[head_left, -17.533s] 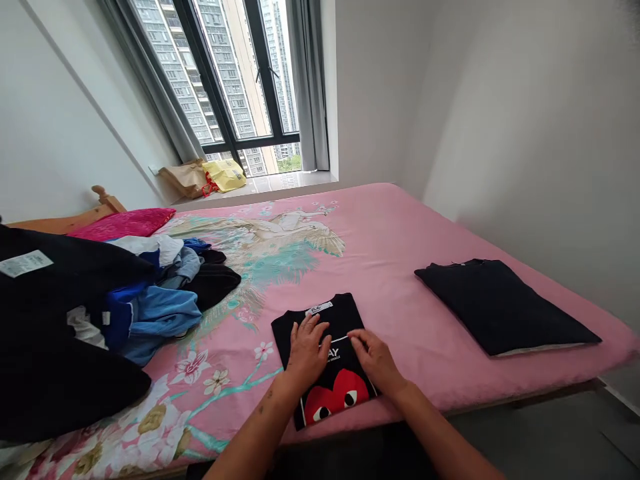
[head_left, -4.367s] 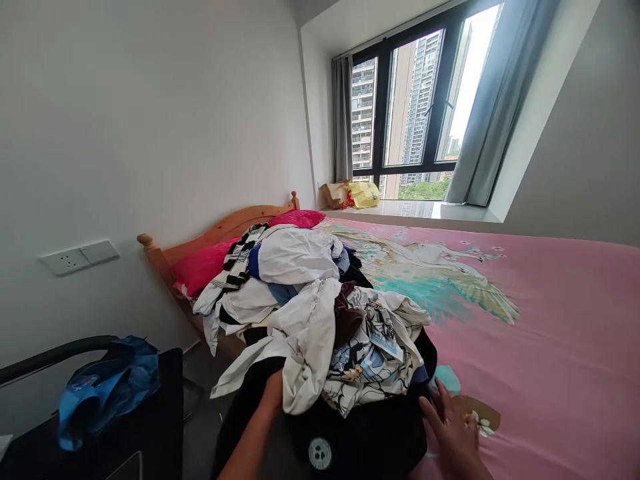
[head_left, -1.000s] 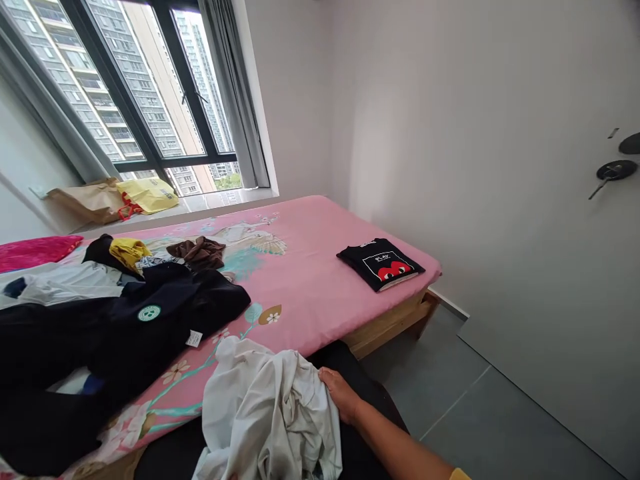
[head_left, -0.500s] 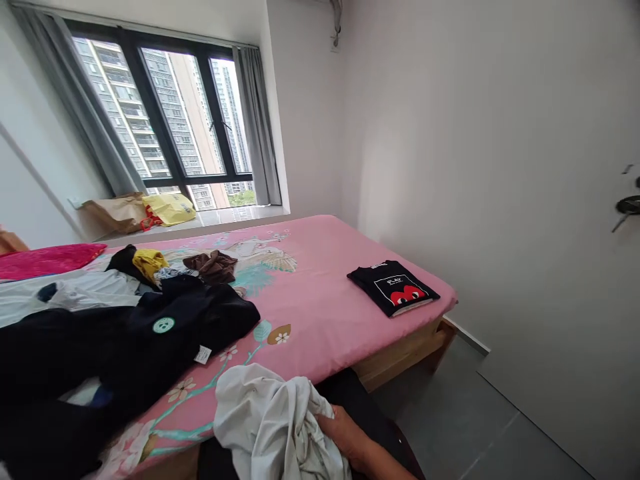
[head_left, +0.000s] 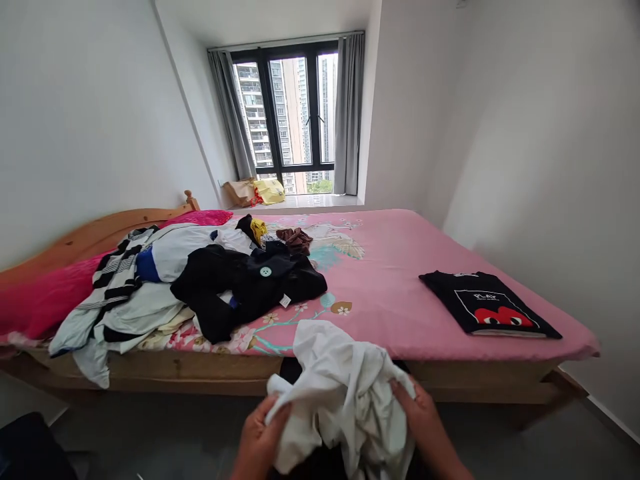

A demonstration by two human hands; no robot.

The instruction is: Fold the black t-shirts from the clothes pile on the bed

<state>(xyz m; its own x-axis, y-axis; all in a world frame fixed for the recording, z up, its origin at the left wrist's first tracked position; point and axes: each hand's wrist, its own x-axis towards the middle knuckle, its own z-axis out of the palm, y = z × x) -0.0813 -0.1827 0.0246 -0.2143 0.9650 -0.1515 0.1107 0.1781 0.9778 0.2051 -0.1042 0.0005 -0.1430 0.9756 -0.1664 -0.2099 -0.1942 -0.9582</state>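
A crumpled white garment (head_left: pixel 345 387) hangs between my two hands at the near edge of the bed; its exact kind is hidden by the folds. My left hand (head_left: pixel 263 430) pinches its left side, thumb on top. On the right side, my right hand (head_left: pixel 417 407) grips the bunched cloth. Past it lies the pink flowered bedsheet (head_left: pixel 385 267). To the right on the bed rests a folded black T-shirt (head_left: pixel 490 303) with a red heart print. A dark garment (head_left: pixel 255 280) with a round green badge sprawls to the left.
Several loose clothes (head_left: pixel 145 287) are heaped on the bed's left, some hanging over the edge. Pink pillows (head_left: pixel 65 293) lean by the wooden headboard (head_left: pixel 110 227). Paper and yellow bags (head_left: pixel 270 191) stand on the windowsill. A dark object (head_left: pixel 35 447) is at lower left.
My view has swung left, showing the headboard and the whole clothes heap. My left hand has come into view holding the white garment, which my right hand still grips.
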